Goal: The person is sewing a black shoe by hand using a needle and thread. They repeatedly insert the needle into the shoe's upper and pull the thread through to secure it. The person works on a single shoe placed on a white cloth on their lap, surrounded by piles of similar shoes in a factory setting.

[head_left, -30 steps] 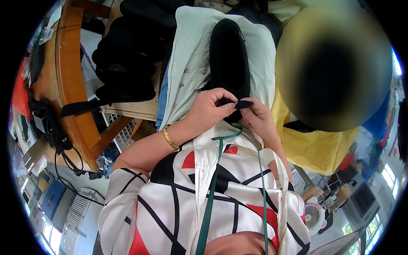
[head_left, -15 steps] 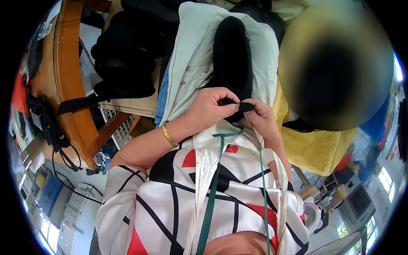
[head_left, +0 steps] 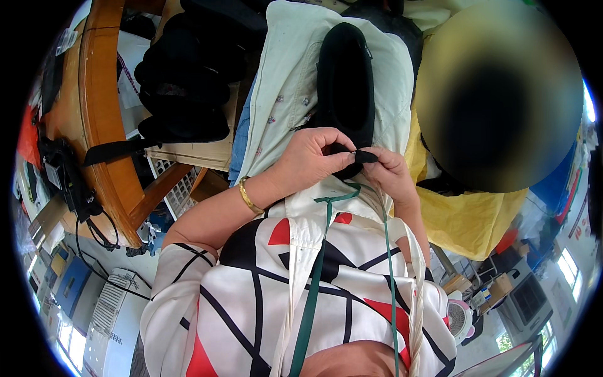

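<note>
A black fabric shoe [head_left: 328, 94] lies lengthwise on the pale cloth [head_left: 286, 75] spread over my lap, its opening facing up. Close to the shoe's near end, both hands meet over a small black fabric piece [head_left: 366, 157]. My left hand [head_left: 313, 154] is closed in a pinch, thumb and forefinger at the piece's left end. From the other side my right hand [head_left: 392, 173] grips it between thumb and fingers. Whether this piece is joined to the shoe is hidden behind the fingers. A gold bracelet [head_left: 246, 196] circles my left wrist.
Several black shoes [head_left: 182, 88] are piled on cardboard at the left. Beside them stands a wooden table [head_left: 100, 113] with a black strap-like piece [head_left: 116, 152] across its edge. Yellow cloth [head_left: 468, 220] hangs at the right. A blurred round patch hides the upper right.
Both hands stay at nearly the same place, still pinching the black fabric piece. Its angle has shifted very slightly between the fingers.
</note>
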A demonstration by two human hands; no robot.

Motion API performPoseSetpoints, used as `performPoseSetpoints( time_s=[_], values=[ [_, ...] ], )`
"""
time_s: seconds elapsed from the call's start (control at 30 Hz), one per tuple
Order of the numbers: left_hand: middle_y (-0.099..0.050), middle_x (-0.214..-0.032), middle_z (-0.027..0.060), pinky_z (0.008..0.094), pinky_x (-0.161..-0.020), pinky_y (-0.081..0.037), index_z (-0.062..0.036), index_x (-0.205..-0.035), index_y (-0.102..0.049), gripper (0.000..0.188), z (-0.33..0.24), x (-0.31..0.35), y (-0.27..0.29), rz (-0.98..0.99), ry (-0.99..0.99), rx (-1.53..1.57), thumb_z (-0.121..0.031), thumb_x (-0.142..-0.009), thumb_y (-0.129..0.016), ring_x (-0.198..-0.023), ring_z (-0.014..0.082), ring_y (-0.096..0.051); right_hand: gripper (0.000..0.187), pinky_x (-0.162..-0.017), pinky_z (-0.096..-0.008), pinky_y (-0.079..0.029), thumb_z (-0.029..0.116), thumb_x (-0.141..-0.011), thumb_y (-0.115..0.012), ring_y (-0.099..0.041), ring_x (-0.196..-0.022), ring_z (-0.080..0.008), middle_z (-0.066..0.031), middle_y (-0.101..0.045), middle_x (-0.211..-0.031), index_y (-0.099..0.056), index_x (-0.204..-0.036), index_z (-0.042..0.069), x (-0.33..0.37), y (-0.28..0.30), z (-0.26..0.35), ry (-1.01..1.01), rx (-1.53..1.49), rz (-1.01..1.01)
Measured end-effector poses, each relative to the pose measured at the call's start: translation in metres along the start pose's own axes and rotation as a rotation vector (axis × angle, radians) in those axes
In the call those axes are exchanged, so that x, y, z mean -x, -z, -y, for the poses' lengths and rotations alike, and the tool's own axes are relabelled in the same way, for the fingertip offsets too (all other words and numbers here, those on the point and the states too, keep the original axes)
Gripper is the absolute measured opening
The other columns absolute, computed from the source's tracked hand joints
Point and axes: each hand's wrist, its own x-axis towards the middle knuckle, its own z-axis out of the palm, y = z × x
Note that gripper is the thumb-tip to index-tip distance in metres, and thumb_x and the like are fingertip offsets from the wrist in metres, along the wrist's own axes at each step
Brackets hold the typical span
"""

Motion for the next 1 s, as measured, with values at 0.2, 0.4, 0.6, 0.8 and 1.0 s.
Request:
performPoseSetpoints(
  time_s=[0.2,0.4,0.6,0.8,1.0],
  values=[
    [-0.066,-0.079,-0.0012,0.0164,-0.06,-0.046,-0.0011,-0.099,-0.07,0.011,-0.005,-0.001,0.004,0.035,0.037,0.008,-0.004,-0.088,-0.07,-0.068,0.0018,-0.058,0.017,-0.048,-0.0194,-0.03,0.001,-0.097,-0.055,-0.04,-0.052,-0.0016,0.0066,-0.05,-0.065,-0.067,-0.108,0.002,-0.001,-0.001,-0.002,-0.04,-0.031,-0.022],
    [-0.065,-0.076,-0.0028,0.0151,-0.057,-0.042,-0.0021,-0.1,-0.071,0.012,-0.005,-0.002,0.004,0.022,0.057,0.033,-0.005,-0.088,-0.072,-0.066,0.0002,-0.055,0.012,-0.05,-0.0194,-0.036,0.001,-0.096,-0.055,-0.046,-0.055,-0.0026,0.0036,-0.054,-0.071,-0.061,-0.107,0.002,-0.001,-0.017,-0.001,0.05,-0.024,-0.062],
    [-0.065,-0.075,-0.0034,0.0148,-0.055,-0.041,-0.0025,-0.1,-0.071,0.012,-0.004,-0.002,0.004,0.023,0.066,0.046,-0.006,-0.088,-0.072,-0.064,-0.0004,-0.053,0.021,-0.056,-0.02,-0.042,0.0,-0.094,-0.055,-0.052,-0.064,-0.0053,0.0001,-0.058,-0.081,-0.052,-0.114,0.001,-0.001,-0.029,0.001,0.113,0.02,-0.119],
    [-0.065,-0.076,-0.0029,0.0157,-0.056,-0.042,-0.002,-0.1,-0.07,0.012,-0.002,-0.003,0.002,0.038,0.049,-0.019,-0.007,-0.088,-0.071,-0.065,0.0003,-0.054,0.042,-0.064,-0.0215,-0.046,0.008,-0.085,-0.06,-0.057,-0.073,-0.0083,-0.0029,-0.062,-0.088,-0.048,-0.125,0.001,-0.006,-0.024,0.011,0.166,0.05,-0.024],
    [-0.064,-0.081,-0.002,0.0169,-0.058,-0.045,-0.0029,-0.103,-0.065,0.014,-0.007,-0.004,0.0,0.043,0.106,-0.033,-0.009,-0.091,-0.068,-0.066,0.0025,-0.057,0.037,-0.065,-0.0217,-0.048,0.01,-0.089,-0.063,-0.059,-0.076,-0.0071,-0.0018,-0.064,-0.092,-0.056,-0.124,0.001,-0.016,0.008,0.042,-0.008,0.068,-0.013]
  ],
)
